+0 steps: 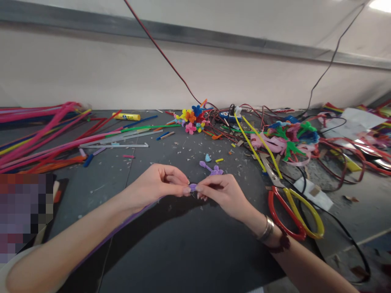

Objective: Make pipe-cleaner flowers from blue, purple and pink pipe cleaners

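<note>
progress: early, by my guess. pipe cleaner [192, 186], purple, shows one small curl at its tip; the rest runs straight back under the left forearm, unbent. left hand [155, 185] and right hand [224, 193] meet at tabletop [183, 244] centre, just above the surface. fingers [183, 189] of both are clamped on the curl, thumb against forefinger, tips nearly touching. purple piece [210, 169], already shaped, lies just beyond the right hand. flowers [192, 118] lie made up in a bunch at the back by the wall [91, 73]. most of the stem looks left to shape.

room: bare dark tabletop in front of and below the hands, only scraps on it. scissors [293, 211] lie near the right wrist, handles toward the person, blades pointing away. wires [342, 150] and clutter crowd the right side. stems [45, 134] are piled long at far left, well apart from the hands. near edge of the tabletop sits under the right forearm, and a black cable loops there.
</note>
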### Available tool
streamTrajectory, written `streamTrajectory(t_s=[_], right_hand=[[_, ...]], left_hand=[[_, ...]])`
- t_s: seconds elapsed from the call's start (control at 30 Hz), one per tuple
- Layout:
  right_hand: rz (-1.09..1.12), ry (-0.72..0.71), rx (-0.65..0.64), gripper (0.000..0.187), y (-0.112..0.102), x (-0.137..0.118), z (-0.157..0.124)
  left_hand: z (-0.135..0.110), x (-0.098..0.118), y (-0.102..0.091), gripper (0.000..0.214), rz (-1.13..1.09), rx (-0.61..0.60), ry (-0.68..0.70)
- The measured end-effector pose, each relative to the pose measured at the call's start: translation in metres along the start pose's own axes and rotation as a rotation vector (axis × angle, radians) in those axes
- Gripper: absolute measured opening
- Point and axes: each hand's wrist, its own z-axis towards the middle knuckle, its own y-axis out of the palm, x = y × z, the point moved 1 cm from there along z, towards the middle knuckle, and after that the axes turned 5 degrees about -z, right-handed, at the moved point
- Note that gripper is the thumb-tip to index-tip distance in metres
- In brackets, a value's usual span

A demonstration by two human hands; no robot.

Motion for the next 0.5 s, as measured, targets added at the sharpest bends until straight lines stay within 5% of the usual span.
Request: streamTrajectory(t_s=[0.13,0.27,0.5], right_hand=[[-0.297,-0.249,0.172,0.014,-0.0002,0.0037,-0.0017],[-0.495,-0.545,0.192,0.02,-0.001,0.0083,-0.0048],[-0.519,-0.512,0.233,0.015,-0.0018,0.008,-0.0049]], left_hand=[[0.0002,-0.0016,0.0006,0.008,-0.046,0.044,0.008],[-0.0001,-0.0025,0.0028,0.008,-0.099,0.02,0.007],[-0.0025,0.0019,-0.002,0.016,-0.151,-0.096,-0.057]])
